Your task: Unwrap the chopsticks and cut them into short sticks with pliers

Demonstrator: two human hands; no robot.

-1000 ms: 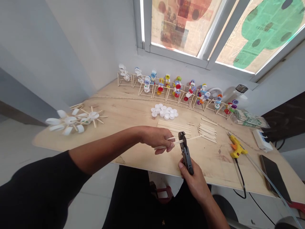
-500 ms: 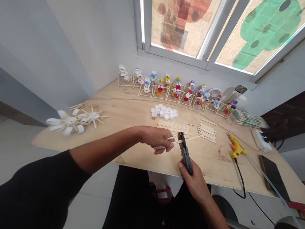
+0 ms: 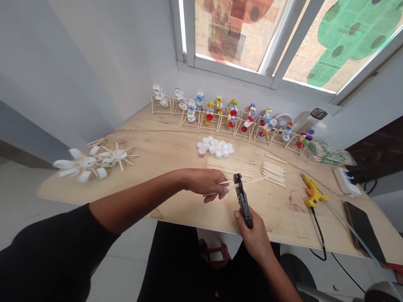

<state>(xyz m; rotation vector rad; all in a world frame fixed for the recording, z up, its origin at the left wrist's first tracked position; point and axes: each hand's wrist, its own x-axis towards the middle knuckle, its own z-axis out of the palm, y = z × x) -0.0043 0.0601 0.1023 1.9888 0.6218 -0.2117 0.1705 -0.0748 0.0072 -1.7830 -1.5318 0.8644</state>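
My left hand [image 3: 211, 184] is closed around a few thin wooden sticks [image 3: 232, 186] above the front of the table. One of these sticks reaches to the right, past the tool's jaws. My right hand [image 3: 255, 233] grips the handles of a dark cutting tool [image 3: 243, 200] that looks like pliers, its head pointing up and away. The jaws are at the sticks just right of my left fingers. Behind my left hand, long sticks [image 3: 217, 165] lie side by side, and a pile of shorter sticks [image 3: 273, 174] is off to their right.
White bottle caps [image 3: 217, 147] are heaped mid-table. Stick frames with coloured caps [image 3: 231, 119] line the back. Cap-and-stick wheels [image 3: 88, 162] lie at left. At right are a yellow glue gun [image 3: 315, 191], a phone [image 3: 362, 228], a power strip [image 3: 346, 182] and bagged sticks [image 3: 330, 154].
The camera view has shifted slightly. Both hands keep nearly the same pose, with the tool's jaws still at the sticks.
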